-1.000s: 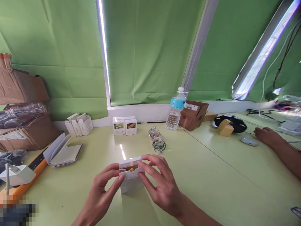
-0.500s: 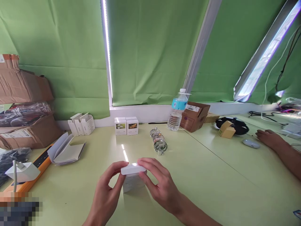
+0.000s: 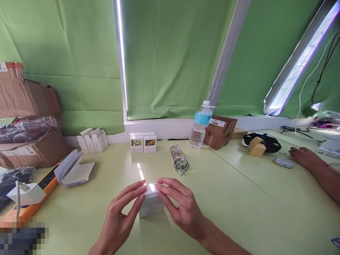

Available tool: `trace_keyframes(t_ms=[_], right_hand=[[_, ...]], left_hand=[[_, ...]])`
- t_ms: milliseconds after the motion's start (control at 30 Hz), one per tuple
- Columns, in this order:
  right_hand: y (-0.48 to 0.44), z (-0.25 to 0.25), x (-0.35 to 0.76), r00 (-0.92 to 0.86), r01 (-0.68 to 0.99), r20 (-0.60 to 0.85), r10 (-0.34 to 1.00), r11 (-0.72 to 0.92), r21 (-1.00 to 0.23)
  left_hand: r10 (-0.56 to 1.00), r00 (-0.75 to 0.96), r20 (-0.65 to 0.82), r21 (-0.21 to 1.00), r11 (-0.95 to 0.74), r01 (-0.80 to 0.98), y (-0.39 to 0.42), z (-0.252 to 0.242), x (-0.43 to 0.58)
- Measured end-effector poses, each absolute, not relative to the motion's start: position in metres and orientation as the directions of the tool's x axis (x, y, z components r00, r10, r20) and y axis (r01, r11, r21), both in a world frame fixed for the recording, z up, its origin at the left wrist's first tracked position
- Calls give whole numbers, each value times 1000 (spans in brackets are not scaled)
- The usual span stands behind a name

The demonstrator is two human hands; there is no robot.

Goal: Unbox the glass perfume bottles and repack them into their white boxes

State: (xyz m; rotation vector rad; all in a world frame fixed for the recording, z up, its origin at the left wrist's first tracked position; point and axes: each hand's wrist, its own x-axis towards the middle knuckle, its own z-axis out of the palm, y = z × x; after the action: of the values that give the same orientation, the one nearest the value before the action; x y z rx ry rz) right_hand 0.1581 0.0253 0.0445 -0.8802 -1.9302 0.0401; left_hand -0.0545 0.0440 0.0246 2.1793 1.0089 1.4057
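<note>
A small white box (image 3: 151, 207) stands on the pale green table, between my two hands. My left hand (image 3: 122, 212) pinches its upper left edge, fingertips on top and thumb at the near side. On the upper right edge, my right hand (image 3: 183, 209) grips with fingers and thumb in the same way. The box's top is flat and shows a bright reflection. Behind it, two white boxes with flower pictures (image 3: 142, 142) stand side by side. Shiny clear-wrapped items (image 3: 179, 159) lie to their right.
A water bottle (image 3: 199, 125) and brown carton (image 3: 220, 131) stand at the back. Folded white cartons (image 3: 92, 141), an open white box (image 3: 77, 171) and a charger (image 3: 26, 194) are left. Another person's hand (image 3: 305, 156) rests near a mouse (image 3: 283, 162) at right.
The white lid-like top edge has gone down flush with the box between my hands. My left fingers have shifted onto its top. The other objects have stayed in place.
</note>
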Motion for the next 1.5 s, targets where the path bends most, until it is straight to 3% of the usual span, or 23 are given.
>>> trace_keyframes(t_ms=[200, 400, 567, 733, 833, 1000, 1233, 1367, 1500], right_hand=[[26, 44, 157, -243, 619, 748, 617, 693, -370], [24, 48, 159, -227, 732, 725, 650, 605, -313], [20, 52, 161, -316, 704, 576, 754, 593, -390], [16, 53, 156, -400, 692, 474, 784, 598, -405], [16, 50, 157, -420, 681, 487, 766, 621, -389], [20, 47, 160, -479, 717, 513, 713, 654, -240], [33, 39, 163, -558, 751, 524, 644, 660, -12], [62, 39, 158, -591, 737, 552, 589, 672, 72], [104, 43, 143, -618, 722, 566, 546, 680, 131]], left_hand=[[551, 352, 756, 384, -810, 444, 47, 21, -58], [550, 335, 765, 418, -819, 392, 37, 24, -54], [657, 315, 685, 594, -754, 282, 26, 19, -42], [745, 292, 600, 601, -660, 450, 34, 4, -39], [818, 339, 465, 658, -575, 486, 41, -4, -45], [863, 356, 357, 782, -485, 391, 45, -2, -50], [984, 71, 162, 972, -172, 163, 54, 12, -48], [999, -21, 43, 999, -42, 7, 66, 8, -56], [999, -31, 21, 998, -23, -65, 71, 5, -60]])
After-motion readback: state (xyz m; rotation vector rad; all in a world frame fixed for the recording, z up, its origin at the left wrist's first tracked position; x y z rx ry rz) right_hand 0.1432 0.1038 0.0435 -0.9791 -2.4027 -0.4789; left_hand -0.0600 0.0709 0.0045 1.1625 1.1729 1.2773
